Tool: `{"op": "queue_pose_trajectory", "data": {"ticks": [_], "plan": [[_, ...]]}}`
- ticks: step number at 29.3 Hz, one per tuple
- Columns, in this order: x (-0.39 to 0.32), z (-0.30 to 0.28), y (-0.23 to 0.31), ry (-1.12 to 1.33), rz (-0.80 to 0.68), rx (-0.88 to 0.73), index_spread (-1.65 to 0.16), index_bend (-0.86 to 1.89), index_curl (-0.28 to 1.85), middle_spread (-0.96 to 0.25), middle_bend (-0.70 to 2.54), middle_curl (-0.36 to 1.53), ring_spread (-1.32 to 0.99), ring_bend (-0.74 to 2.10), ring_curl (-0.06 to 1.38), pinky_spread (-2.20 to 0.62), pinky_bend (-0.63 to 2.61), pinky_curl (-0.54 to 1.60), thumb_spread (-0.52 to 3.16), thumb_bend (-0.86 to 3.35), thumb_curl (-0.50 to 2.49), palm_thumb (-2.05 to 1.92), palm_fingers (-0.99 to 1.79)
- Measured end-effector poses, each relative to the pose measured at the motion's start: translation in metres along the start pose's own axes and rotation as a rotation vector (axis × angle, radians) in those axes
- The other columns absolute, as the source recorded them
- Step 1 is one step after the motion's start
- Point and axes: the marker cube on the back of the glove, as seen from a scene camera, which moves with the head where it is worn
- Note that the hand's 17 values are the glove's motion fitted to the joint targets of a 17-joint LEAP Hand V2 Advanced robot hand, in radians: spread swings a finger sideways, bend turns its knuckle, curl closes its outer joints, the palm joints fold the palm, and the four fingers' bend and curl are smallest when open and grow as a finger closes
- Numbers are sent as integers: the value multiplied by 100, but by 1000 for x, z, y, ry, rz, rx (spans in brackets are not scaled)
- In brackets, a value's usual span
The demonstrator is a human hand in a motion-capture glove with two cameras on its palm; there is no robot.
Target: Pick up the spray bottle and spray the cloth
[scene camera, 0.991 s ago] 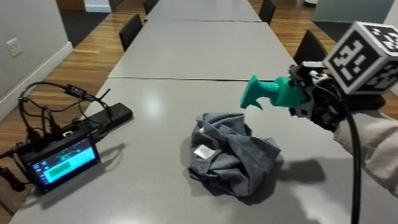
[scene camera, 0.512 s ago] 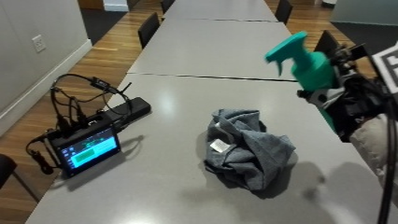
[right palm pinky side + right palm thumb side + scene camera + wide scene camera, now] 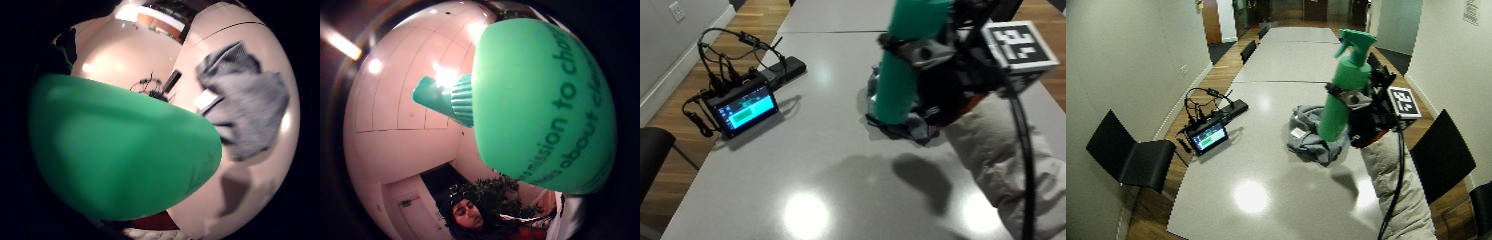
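Note:
A green spray bottle (image 3: 901, 75) stands upright in the air over the grey table (image 3: 820, 165), and my gloved right hand (image 3: 953, 75) grips its body. In the wide outside view the bottle (image 3: 1345, 87) has its nozzle head (image 3: 1353, 39) at the top, turned to the left. The grey crumpled cloth (image 3: 1307, 134) lies on the table below and behind the bottle; in the outside view only its edges (image 3: 907, 129) show. The bottle (image 3: 120, 150) fills much of the little finger side palm view, with the cloth (image 3: 245, 110) beyond it. The thumb side palm view shows the bottle (image 3: 545, 105) and its nozzle (image 3: 440, 97).
A small lit screen (image 3: 743, 107) with cables and a black power strip (image 3: 783, 67) sit at the table's left edge. Black chairs stand to the left (image 3: 1132, 160) and right (image 3: 1442, 155) of the table. Bare tabletop lies in front of the cloth.
The bottle has swung from lying sideways with its nozzle pointing left to standing upright, and it now hangs in front of the cloth. The outside camera has also shifted.

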Motion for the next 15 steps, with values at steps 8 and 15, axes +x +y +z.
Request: {"op": "queue_pose_trajectory", "data": {"ticks": [8, 15], "plan": [[66, 163, 26, -38, 73, -336, -29, 13, 37, -8, 32, 50, -14, 40, 47, -11, 23, 42, 41, -1, 66, 124, 87], [104, 188, 51, -49, 134, -347, -29, 13, 37, -8, 31, 51, -14, 39, 47, -12, 22, 42, 43, -1, 67, 124, 86]]}}
